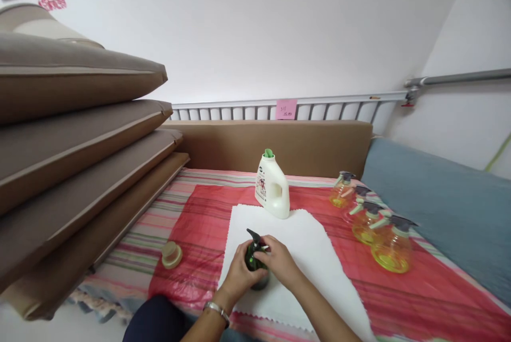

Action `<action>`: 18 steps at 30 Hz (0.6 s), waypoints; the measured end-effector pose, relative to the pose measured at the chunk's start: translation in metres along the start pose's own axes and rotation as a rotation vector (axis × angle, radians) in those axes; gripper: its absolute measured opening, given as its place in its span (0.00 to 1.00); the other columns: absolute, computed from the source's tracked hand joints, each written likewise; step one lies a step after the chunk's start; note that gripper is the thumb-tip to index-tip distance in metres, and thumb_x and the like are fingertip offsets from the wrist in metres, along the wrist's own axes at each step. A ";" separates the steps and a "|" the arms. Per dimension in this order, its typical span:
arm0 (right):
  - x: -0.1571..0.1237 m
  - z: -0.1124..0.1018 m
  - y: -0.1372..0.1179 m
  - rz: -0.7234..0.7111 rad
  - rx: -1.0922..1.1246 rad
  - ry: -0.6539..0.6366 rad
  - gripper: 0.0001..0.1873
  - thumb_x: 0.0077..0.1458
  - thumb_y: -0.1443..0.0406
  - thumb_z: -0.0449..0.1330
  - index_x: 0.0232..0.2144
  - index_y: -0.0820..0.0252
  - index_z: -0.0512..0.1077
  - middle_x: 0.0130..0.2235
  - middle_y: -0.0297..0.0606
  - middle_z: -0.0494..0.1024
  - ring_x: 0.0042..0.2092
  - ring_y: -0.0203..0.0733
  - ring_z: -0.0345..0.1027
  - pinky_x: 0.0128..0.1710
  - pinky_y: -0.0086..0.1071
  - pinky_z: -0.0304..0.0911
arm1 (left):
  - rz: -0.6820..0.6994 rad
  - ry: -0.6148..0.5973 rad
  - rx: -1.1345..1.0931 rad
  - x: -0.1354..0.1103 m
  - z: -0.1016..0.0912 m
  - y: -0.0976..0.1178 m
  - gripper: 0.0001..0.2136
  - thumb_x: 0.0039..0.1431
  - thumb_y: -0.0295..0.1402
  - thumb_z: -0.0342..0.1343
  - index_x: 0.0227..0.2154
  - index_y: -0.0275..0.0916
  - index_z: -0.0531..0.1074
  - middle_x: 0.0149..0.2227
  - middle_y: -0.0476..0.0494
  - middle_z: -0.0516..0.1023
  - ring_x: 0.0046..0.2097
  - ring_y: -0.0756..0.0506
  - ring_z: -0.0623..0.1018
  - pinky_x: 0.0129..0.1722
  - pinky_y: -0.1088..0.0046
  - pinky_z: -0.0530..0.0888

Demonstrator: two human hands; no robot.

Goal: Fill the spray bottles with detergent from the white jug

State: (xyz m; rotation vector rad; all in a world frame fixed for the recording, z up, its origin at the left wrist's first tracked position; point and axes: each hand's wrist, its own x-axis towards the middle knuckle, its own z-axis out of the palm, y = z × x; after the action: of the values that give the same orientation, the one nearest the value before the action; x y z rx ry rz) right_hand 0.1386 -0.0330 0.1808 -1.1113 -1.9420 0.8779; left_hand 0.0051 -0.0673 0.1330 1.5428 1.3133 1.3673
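My left hand (238, 275) is wrapped round the body of a small dark green pump bottle (253, 260) standing on a white cloth (303, 246). My right hand (279, 262) grips the bottle from the right, fingers closed near its black pump head. A white detergent jug (272, 185) with a green cap stands upright at the cloth's far edge, apart from both hands. A silver bracelet sits on my left wrist.
Several orange-yellow pump bottles (389, 243) line the right side of the red striped cover (191, 225). A beige round lid (172, 255) lies to the left. Stacked brown cushions (80, 134) fill the left; a blue cushion (439, 203) is on the right.
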 end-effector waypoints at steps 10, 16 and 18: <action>-0.010 0.004 0.006 0.050 0.049 0.046 0.21 0.43 0.64 0.57 0.43 0.57 0.69 0.46 0.41 0.74 0.49 0.49 0.66 0.50 0.42 0.61 | 0.044 -0.005 0.032 -0.002 -0.001 -0.002 0.30 0.38 0.27 0.64 0.49 0.37 0.65 0.48 0.38 0.71 0.51 0.40 0.70 0.54 0.62 0.65; -0.010 0.009 0.017 0.111 0.092 0.094 0.23 0.40 0.60 0.58 0.42 0.60 0.70 0.46 0.45 0.74 0.51 0.54 0.64 0.52 0.47 0.58 | 0.034 0.007 0.026 -0.003 -0.001 -0.004 0.30 0.38 0.27 0.64 0.48 0.37 0.66 0.47 0.40 0.71 0.51 0.40 0.70 0.54 0.61 0.65; -0.010 0.009 0.018 0.102 0.134 0.083 0.26 0.42 0.59 0.57 0.46 0.59 0.69 0.51 0.44 0.72 0.54 0.52 0.62 0.53 0.44 0.58 | 0.033 0.009 0.026 -0.003 -0.001 -0.006 0.30 0.37 0.26 0.64 0.48 0.38 0.66 0.47 0.40 0.71 0.50 0.40 0.70 0.54 0.60 0.65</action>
State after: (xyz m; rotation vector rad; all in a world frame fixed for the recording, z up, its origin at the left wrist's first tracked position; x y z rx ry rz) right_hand 0.1421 -0.0361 0.1589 -1.1564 -1.7458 0.9861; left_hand 0.0031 -0.0688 0.1270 1.5841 1.3219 1.3844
